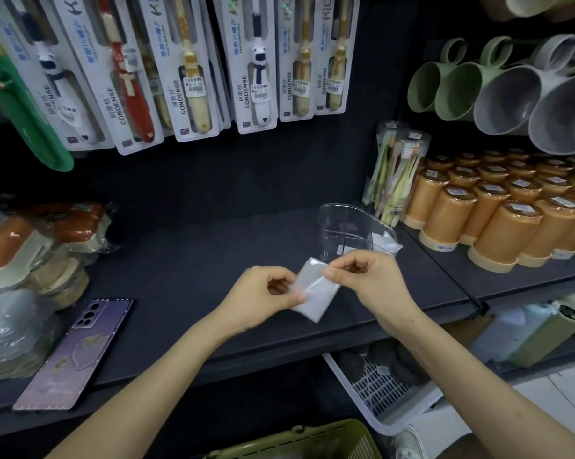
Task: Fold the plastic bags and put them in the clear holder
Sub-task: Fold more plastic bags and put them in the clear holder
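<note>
Folded whitish plastic bag (pixel 316 289) held above shelf, clear holder (pixel 352 231) upright behind

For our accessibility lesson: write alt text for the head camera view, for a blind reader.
The left hand and right hand pinch a folded plastic bag over a dark shelf, in front of a clear holder with another bag inside. A phone lies at left.

- Clear holder (pixel 345 226) stands on the shelf (pixel 186 293), right of centre, toward the back.
- Folded bag (pixel 316 293) is just in front of the holder, between left hand (pixel 256 299) and right hand (pixel 372 279), both pinching it.
- Phone (pixel 77 352) lies at the shelf's front-left edge.
- Wrapped goods (pixel 31 246) are stacked at the left edge, behind the phone.
- Toothbrush packs (pixel 193 67) hang above the shelf's back.
- Toothbrush tubes (pixel 395 173) stand behind the holder, to its right.
</note>
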Tool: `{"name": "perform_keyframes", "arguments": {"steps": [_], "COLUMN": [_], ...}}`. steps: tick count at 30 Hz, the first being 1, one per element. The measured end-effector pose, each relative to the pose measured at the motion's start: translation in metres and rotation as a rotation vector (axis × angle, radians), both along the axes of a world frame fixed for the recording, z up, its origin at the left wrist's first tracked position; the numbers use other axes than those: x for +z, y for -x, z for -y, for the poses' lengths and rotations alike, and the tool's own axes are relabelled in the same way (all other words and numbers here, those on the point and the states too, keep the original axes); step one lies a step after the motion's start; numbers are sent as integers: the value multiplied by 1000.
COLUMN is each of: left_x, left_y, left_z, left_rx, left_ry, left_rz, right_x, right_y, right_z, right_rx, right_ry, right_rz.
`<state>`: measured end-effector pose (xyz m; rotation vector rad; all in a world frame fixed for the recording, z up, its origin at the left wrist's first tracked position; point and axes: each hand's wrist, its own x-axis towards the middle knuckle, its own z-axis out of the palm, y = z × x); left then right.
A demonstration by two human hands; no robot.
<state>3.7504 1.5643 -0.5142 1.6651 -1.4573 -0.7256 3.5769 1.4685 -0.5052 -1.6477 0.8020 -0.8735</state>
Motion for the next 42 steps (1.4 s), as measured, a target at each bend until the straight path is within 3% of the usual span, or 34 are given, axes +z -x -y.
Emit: {"name": "perform_keyframes", "arguments": {"steps": [12,18,22,25,27,30,37,42], "left_x": [-7,-9,-14,-14,-13,-14,-26,-32], "left_y": [13,21,9,4,1,0,-5,-9], "left_z": [62,83,103,125,139,155,156,137], "left_rx": [91,-2,186,252,166,64,-4,-35], "left_ry": [144,129,266,58,-119,-195,-89,-18], "left_rz": [-46,-94,-17,-143,-343,-503,-516,-514], "right_x": [-12,-24,-12,-5,0,2,-1,-17], "right_y": [28,35,57,71,72,68,53,49], "right_z": [39,60,86,115,131,150,162,141], "right_rx": [76,-84,-160,-190,-183,-152,-127,-237], "right_ry": [-162,19,-97,-176,-253,-294,-208,104], "right_rz": [111,-10,51,-66,-145,-225,-418,-531]}}
